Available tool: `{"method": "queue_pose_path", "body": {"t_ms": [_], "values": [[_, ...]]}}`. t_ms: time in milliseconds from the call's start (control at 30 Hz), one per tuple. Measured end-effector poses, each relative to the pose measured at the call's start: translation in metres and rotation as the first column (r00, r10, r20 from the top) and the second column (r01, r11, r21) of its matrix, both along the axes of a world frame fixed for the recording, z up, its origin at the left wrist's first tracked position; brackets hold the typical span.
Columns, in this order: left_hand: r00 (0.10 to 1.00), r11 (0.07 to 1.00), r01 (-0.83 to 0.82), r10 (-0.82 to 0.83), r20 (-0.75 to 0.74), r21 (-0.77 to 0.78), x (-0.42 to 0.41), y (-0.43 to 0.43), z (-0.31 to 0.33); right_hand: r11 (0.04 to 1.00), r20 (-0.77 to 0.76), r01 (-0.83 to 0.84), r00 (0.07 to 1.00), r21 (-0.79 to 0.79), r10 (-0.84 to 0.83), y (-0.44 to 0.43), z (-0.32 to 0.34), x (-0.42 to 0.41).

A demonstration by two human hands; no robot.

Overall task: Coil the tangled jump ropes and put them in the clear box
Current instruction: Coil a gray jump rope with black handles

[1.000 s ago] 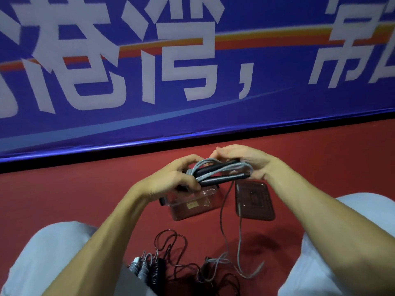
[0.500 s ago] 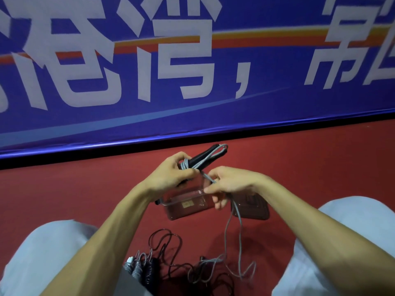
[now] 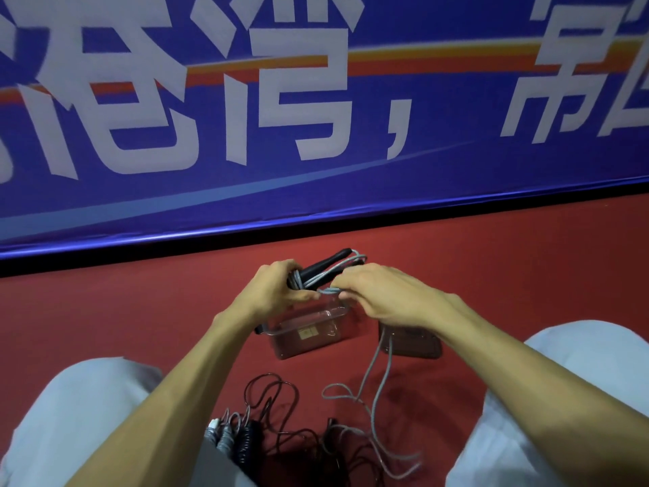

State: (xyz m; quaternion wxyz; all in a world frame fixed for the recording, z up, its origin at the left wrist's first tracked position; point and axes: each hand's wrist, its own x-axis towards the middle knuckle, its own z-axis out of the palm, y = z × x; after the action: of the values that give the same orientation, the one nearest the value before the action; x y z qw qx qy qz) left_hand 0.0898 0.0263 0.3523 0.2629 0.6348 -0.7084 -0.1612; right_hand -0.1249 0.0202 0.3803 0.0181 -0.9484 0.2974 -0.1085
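Gripping the black handles [image 3: 326, 263] of the grey jump rope [image 3: 328, 291] in our left hand [image 3: 277, 291], we hold the bundle just above the clear box [image 3: 305, 333], which sits open on the red floor [image 3: 140, 311]. Our right hand [image 3: 382, 297] pinches the grey cord beside the handles, where several turns wrap them (the loose remainder hangs down to the floor). The lid [image 3: 418, 346] lies just right of the box. Between our knees, more ropes [image 3: 277, 409] lie tangled.

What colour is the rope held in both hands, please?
The rope is grey; head view.
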Motion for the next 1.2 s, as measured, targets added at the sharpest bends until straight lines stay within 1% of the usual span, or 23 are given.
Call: {"method": "queue_pose_path", "body": {"t_ms": [33,100,233,300,367,433,500,533,567,600,633,700,733,767,800,867,900,933,967,1000,1100,1167,1200], "values": [[1.0,1.0,0.02,-0.02,-0.012,0.005,0.0,0.002,0.002,0.999,0.026,0.004,1.0,-0.045,-0.003,-0.001,0.001,-0.001],[0.998,0.998,0.061,-0.061,0.011,0.016,-0.003,0.006,0.007,0.994,0.083,0.014,0.997,-0.105,-0.005,-0.002,0.001,-0.004],[0.973,0.992,0.12,-0.124,0.195,0.033,-0.014,0.019,0.008,0.974,0.204,0.031,0.979,-0.224,0.016,-0.003,0.002,-0.005],[0.962,0.988,0.142,-0.151,0.229,0.055,-0.023,0.026,0.007,0.969,0.283,0.097,0.959,-0.226,-0.03,-0.004,0.005,-0.005],[0.961,0.988,0.146,-0.153,0.231,0.046,-0.03,0.031,0.008,0.973,0.366,0.174,0.924,-0.154,-0.107,-0.006,0.005,-0.005],[0.95,0.989,0.145,-0.138,0.279,-0.004,-0.034,0.032,0.007,0.968,0.427,0.247,0.881,-0.047,-0.204,-0.011,0.004,-0.005],[0.944,0.987,0.161,-0.147,0.297,-0.024,-0.035,0.031,0.007,0.95,0.474,0.276,0.823,0.148,-0.313,-0.017,0.003,-0.005],[0.944,0.984,0.178,-0.169,0.283,-0.006,-0.035,0.031,0.007,0.93,0.477,0.259,0.804,0.26,-0.356,-0.02,0.003,-0.005],[0.947,0.979,0.203,-0.201,0.251,0.021,-0.034,0.03,0.007,0.903,0.476,0.218,0.79,0.371,-0.386,-0.022,0.004,-0.006],[0.95,0.97,0.237,-0.241,0.2,0.046,-0.032,0.03,0.007,0.858,0.492,0.141,0.768,0.494,-0.41,-0.023,0.005,-0.006],[0.949,0.958,0.277,-0.284,0.134,0.068,-0.032,0.031,0.009,0.788,0.534,0.032,0.718,0.615,-0.446,-0.023,0.007,-0.007],[0.939,0.934,0.339,-0.329,-0.099,0.116,-0.031,0.034,0.016,0.589,0.597,-0.209,0.526,0.781,-0.606,-0.023,0.011,-0.009],[0.913,0.922,0.365,-0.328,-0.243,0.126,-0.031,0.037,0.02,0.487,0.573,-0.302,0.437,0.819,-0.693,-0.025,0.013,-0.01],[0.873,0.918,0.38,-0.316,-0.373,0.112,-0.031,0.039,0.025,0.413,0.535,-0.357,0.386,0.838,-0.751,-0.025,0.014,-0.011],[0.832,0.925,0.371,-0.293,-0.471,0.08,-0.032,0.041,0.028,0.373,0.506,-0.379,0.357,0.847,-0.785,-0.025,0.014,-0.009],[0.746,0.954,0.298,-0.211,-0.632,0.033,-0.035,0.042,0.036,0.36,0.497,-0.394,0.333,0.846,-0.802,-0.023,0.01,-0.002],[0.686,0.965,0.258,-0.156,-0.71,0.038,-0.035,0.041,0.038,0.359,0.496,-0.388,0.347,0.849,-0.796,-0.021,0.008,0.002],[0.626,0.972,0.228,-0.107,-0.772,0.051,-0.035,0.04,0.04,0.36,0.497,-0.375,0.388,0.854,-0.776,-0.019,0.006,0.006],[0.589,0.978,0.202,-0.074,-0.805,0.058,-0.035,0.038,0.041,0.358,0.498,-0.362,0.451,0.861,-0.741,-0.016,0.005,0.008],[0.582,0.982,0.177,-0.055,-0.812,0.06,-0.034,0.037,0.041,0.364,0.495,-0.338,0.524,0.868,-0.693,-0.015,0.004,0.01],[0.651,0.994,0.1,-0.041,-0.758,0.031,-0.031,0.033,0.038,0.434,0.424,-0.192,0.731,0.88,-0.534,-0.012,0.0,0.011],[0.699,0.998,0.049,-0.008,-0.715,0.038,-0.031,0.03,0.033,0.478,0.345,-0.1,0.82,0.872,-0.457,-0.011,-0.004,0.01],[0.728,0.999,0.031,0.006,-0.685,0.042,-0.03,0.028,0.03,0.531,0.284,-0.025,0.866,0.847,-0.412,-0.011,-0.007,0.009]]}}
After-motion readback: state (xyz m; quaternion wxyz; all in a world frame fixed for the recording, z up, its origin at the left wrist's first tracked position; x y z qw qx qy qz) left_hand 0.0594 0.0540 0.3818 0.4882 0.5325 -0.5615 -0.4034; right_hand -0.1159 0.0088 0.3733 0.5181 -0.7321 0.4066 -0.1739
